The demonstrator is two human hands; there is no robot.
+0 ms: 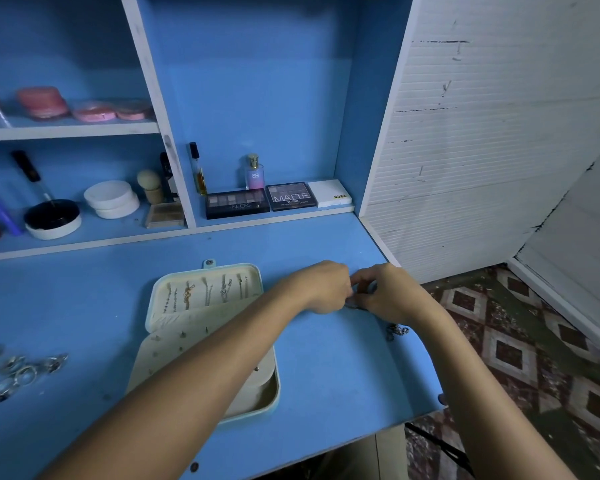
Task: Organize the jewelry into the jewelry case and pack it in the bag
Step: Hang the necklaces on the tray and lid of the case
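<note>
at the right side of the blue counter [84, 299], the left hand [321, 289] and right hand [385, 292] meet fingertip to fingertip, pinching a small dark piece of jewelry [353, 305] between them; what kind it is cannot be told. just right of the right wrist a chain bracelet [397, 331] lies loose near the counter's edge. left of the hands, partly under the left forearm, the jewelry case [201, 327] lies open: necklaces [205, 292] hang in a row in its lid, and studs dot the earring panel [160, 355] below. well apart, at the counter's far left, a cluster of rings [18, 370] waits unsorted. so the chains look stowed, while rings, bracelet and the held piece remain. no bag is in view, and packing seems some way off.
</note>
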